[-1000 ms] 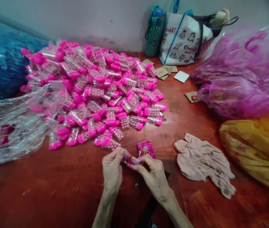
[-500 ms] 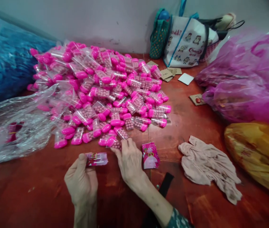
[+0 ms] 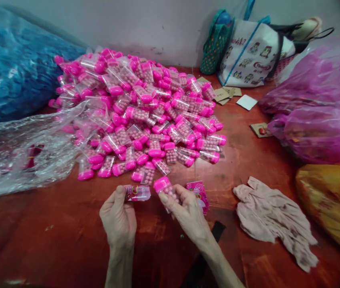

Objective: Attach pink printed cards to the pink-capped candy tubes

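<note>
1. Left hand [image 3: 118,218] pinches a labelled wrapper [image 3: 138,193], mouth facing right.
2. Right hand [image 3: 184,212] clamps a pink-capped candy vial [image 3: 165,188], near centre of the tabletop [image 3: 68,244], aligned beside the wrapper.
3. Vial pile [image 3: 146,112] lies just beyond, within reach.

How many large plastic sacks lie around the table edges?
4: a blue sack at far left, a clear one below it, a pink one at right, a yellow one below that. More may lie outside the picture.
</note>
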A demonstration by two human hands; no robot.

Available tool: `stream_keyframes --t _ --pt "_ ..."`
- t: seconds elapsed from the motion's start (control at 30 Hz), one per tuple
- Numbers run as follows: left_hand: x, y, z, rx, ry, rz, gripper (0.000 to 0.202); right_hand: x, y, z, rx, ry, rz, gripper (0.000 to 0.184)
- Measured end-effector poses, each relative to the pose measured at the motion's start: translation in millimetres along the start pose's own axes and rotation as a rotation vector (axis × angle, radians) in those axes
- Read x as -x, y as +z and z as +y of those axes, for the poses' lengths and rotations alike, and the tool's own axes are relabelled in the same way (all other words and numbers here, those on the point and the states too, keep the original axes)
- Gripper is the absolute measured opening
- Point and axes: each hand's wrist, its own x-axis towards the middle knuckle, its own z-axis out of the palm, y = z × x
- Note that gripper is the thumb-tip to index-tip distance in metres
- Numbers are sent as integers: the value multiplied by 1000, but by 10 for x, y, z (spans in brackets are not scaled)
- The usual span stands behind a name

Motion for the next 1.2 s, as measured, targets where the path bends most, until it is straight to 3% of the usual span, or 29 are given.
stream_keyframes --t 0.3,0.53,0.77,0.9,1.03,1.2 --pt "111 94 -88 -21 35 -101 14 39 -12 11 -47 12 -52 27" --pt "148 149 -111 7 -100 -133 19 12 -141 30 -225 108 -122 19" --pt "161 157 -157 13 -100 -182 21 -18 -183 124 -244 133 -153 17" --pt "158 155 -155 -13 -70 -204 22 -15 -224 84 -171 68 -203 16" --pt "206 189 -139 -17 -52 -233 29 -4 -204 10 12 -29 -155 18" --pt "296 245 -146 -30 -170 -342 28 -1 -114 20 152 -110 -110 18"
